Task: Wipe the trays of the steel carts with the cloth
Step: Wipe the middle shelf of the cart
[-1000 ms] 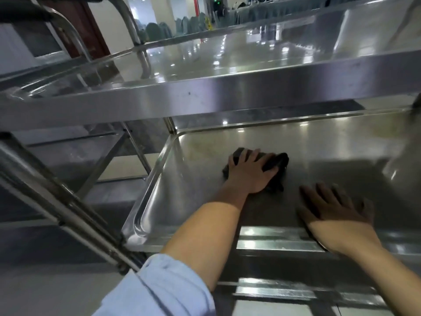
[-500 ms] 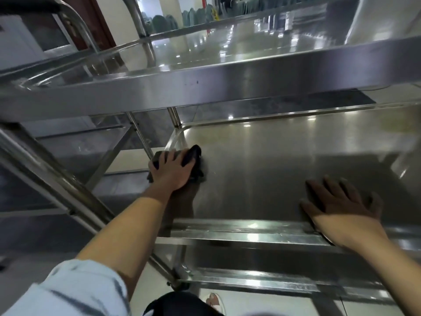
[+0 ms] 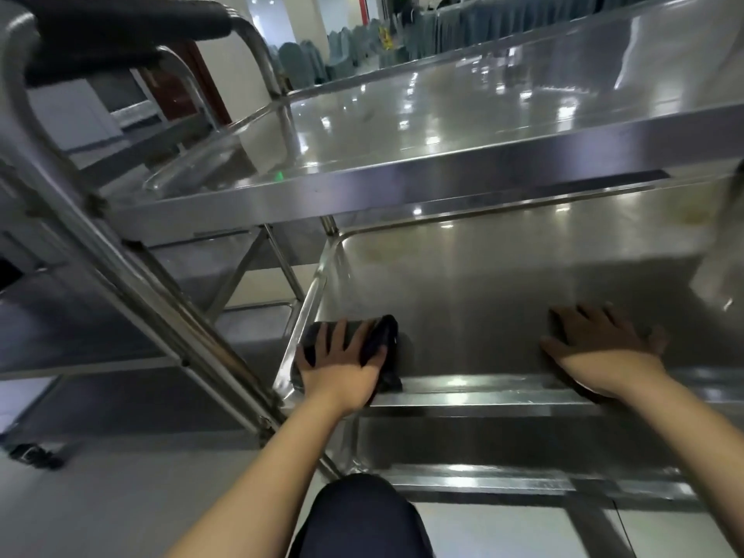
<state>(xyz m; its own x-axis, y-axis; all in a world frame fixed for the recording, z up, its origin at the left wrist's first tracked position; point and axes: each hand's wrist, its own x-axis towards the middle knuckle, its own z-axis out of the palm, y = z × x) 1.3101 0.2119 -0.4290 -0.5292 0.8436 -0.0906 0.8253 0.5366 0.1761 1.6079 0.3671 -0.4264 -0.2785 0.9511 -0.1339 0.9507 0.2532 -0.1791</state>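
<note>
My left hand [image 3: 340, 366] lies flat, fingers spread and straight, pressing the dark cloth [image 3: 372, 344] onto the middle tray [image 3: 483, 283] of the steel cart, in its near left corner against the raised rim. My right hand [image 3: 600, 350] rests palm down, fingers extended, grasping nothing, on the same tray's near edge, well apart from the cloth. The top tray [image 3: 402, 126] sits above. A second cart [image 3: 120, 235] stands alongside at left.

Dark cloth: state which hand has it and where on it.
Left hand presses flat on top of the dark cloth in the middle tray's near-left corner; right hand holds nothing.
</note>
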